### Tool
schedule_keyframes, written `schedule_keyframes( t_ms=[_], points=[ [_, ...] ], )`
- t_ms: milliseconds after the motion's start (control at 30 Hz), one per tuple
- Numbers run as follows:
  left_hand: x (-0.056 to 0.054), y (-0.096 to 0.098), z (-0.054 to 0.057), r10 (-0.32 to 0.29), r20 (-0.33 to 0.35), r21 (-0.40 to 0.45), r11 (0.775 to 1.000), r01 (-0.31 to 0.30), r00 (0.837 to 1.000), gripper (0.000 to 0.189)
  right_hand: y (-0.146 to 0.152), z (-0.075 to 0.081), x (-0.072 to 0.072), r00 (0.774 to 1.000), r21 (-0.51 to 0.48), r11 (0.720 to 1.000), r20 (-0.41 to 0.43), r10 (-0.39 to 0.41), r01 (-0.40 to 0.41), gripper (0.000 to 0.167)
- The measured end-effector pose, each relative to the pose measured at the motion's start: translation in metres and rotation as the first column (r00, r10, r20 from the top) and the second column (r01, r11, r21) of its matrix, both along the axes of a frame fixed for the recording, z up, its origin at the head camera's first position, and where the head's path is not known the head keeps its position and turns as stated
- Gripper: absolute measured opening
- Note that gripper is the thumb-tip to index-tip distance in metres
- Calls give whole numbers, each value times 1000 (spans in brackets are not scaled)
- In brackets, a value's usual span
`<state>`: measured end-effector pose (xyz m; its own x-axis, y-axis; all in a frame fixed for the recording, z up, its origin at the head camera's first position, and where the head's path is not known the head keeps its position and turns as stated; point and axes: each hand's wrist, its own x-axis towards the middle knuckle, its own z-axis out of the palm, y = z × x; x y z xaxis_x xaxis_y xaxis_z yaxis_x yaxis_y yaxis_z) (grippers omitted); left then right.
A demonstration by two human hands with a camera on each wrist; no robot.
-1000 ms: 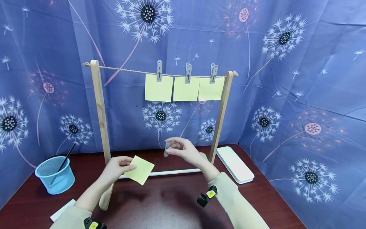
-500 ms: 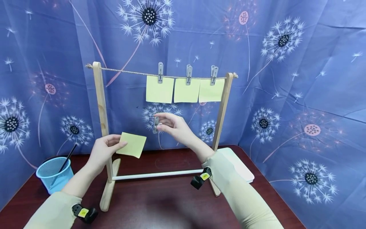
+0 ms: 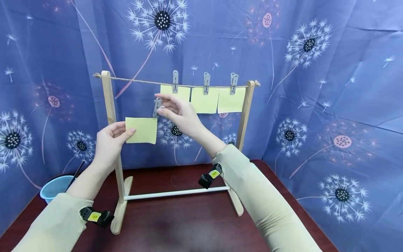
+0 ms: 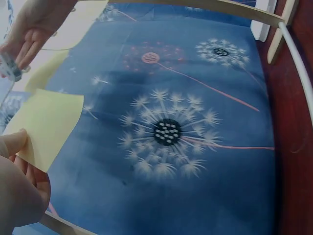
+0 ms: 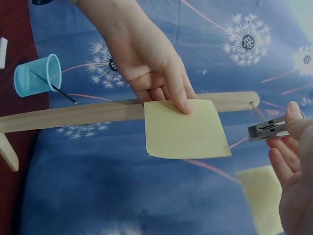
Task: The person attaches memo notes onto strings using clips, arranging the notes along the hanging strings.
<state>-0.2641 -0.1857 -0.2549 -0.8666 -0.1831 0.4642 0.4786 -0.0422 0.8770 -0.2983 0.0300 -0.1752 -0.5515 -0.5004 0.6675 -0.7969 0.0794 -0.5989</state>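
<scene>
My left hand (image 3: 108, 141) pinches a yellow sticky note (image 3: 142, 131) by its left edge, thumb in front and fingers behind. The note hangs level below the rope (image 3: 138, 81), near the left post. In my right hand (image 3: 181, 113) is a grey clothespin (image 3: 157, 107), pinched between thumb and fingers just above the note's upper right corner. The right wrist view shows the clothespin (image 5: 268, 129) apart from the note (image 5: 186, 132). On the rope to the right hang three more yellow notes (image 3: 204, 101), each under a grey clothespin (image 3: 206, 84); my right hand partly covers the leftmost one.
The rope runs between two wooden posts (image 3: 247, 112) joined low down by a white bar (image 3: 176, 193). A blue mesh pen cup (image 3: 55, 187) with a black pencil stands at the left, partly behind my left forearm. Behind everything hangs a blue dandelion-print cloth (image 3: 315, 105).
Both hands have risen from near the tabletop toward the rope, the right one also moving left. The note has turned from slanted to level, and the clothespin has come close to it.
</scene>
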Motion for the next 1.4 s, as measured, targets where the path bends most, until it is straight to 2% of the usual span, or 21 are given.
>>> schedule_keyframes(
  t_ms=[100,333,633,800,1067,1300,1400],
  points=[
    [-1,2,15,10,-32,36,999,-8,999,14,-6,16,1,1000,-26,1000,-13,15,-16,41],
    [-4,6,42,46,-33,98,994,-42,998,11,-16,44,1,998,-27,998,-27,-49,48,41],
    [-9,10,63,78,-30,145,987,-73,996,11,-34,66,-6,990,-37,996,-115,-81,77,41],
    [-14,14,69,108,-25,176,979,-102,994,10,-42,75,-10,986,-32,993,-117,-117,114,41],
    [-17,23,72,119,-19,197,974,-113,993,10,-51,80,-13,961,-27,965,-88,-262,261,37],
    [-19,26,71,145,2,160,977,-144,989,10,-57,83,-17,941,-1,944,-86,-328,329,36],
    [-21,27,70,158,21,138,977,-160,987,21,-58,85,-16,928,-1,932,-98,-361,362,33]
  ],
)
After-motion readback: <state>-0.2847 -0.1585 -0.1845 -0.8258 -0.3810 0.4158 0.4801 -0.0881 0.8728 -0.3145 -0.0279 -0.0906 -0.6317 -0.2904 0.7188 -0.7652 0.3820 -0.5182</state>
